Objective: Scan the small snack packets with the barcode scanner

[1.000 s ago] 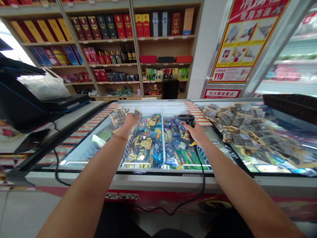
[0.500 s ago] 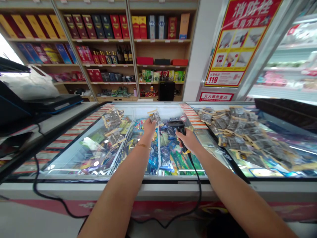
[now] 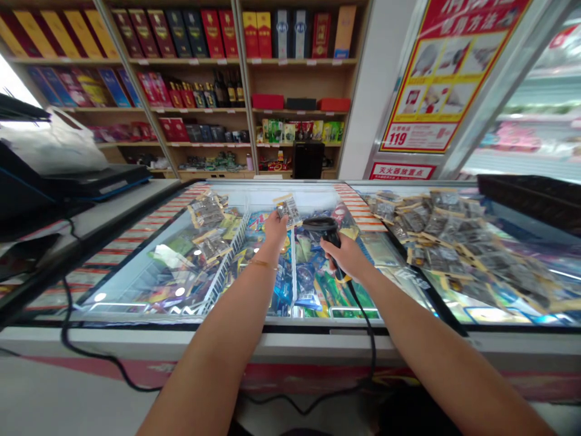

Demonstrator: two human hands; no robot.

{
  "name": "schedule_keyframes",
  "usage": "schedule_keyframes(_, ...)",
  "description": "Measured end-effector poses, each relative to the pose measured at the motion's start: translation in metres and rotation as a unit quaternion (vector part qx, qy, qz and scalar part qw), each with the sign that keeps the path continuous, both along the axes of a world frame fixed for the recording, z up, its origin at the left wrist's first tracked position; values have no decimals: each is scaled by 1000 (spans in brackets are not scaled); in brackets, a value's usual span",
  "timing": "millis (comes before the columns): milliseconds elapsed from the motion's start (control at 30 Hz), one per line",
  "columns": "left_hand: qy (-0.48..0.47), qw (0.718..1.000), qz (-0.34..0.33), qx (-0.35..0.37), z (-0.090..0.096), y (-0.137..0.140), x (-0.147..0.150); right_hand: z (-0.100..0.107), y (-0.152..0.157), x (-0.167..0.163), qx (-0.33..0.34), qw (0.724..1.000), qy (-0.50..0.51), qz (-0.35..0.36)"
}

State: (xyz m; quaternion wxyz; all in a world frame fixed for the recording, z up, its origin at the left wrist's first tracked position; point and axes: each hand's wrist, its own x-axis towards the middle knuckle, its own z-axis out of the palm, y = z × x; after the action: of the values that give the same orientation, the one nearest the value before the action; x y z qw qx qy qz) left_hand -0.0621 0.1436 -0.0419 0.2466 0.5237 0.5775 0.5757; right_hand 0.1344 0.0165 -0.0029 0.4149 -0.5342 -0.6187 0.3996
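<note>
Over the freezer's glass top, my left hand [image 3: 275, 230] is closed on the edge of a small clear snack packet [image 3: 289, 209] with tan ends and dark contents. My right hand [image 3: 344, 254] is wrapped around the handle of a black barcode scanner [image 3: 321, 226]. The scanner's head points left, close to the packet's right side. From its handle a black cable [image 3: 363, 315] hangs down over the freezer front. Similar packets [image 3: 209, 212] lie on the glass to the left, and a larger spread of packets [image 3: 447, 224] covers the glass to the right.
Below the glass, the chest freezer [image 3: 295, 344] holds bagged goods divided by white wire baskets [image 3: 227, 260]. A black tray [image 3: 535, 200] sits at the right. At the left stand a counter with dark equipment and a white plastic bag [image 3: 68, 145]. Shelves [image 3: 299, 85] of boxes rise behind.
The view has shifted slightly. The packet in my left hand is now turned a little more upright and sits nearer the scanner head. Both hands keep their holds.
</note>
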Motion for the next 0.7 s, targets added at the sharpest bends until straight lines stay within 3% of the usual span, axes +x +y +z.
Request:
schedule_keyframes(400,-37,998,-37,32,-12,8,0,-2,2,2,12,1000,0,8)
schedule_keyframes(700,6,1000,-5,11,-6,0,0,3,0,3,23,1000,0,5)
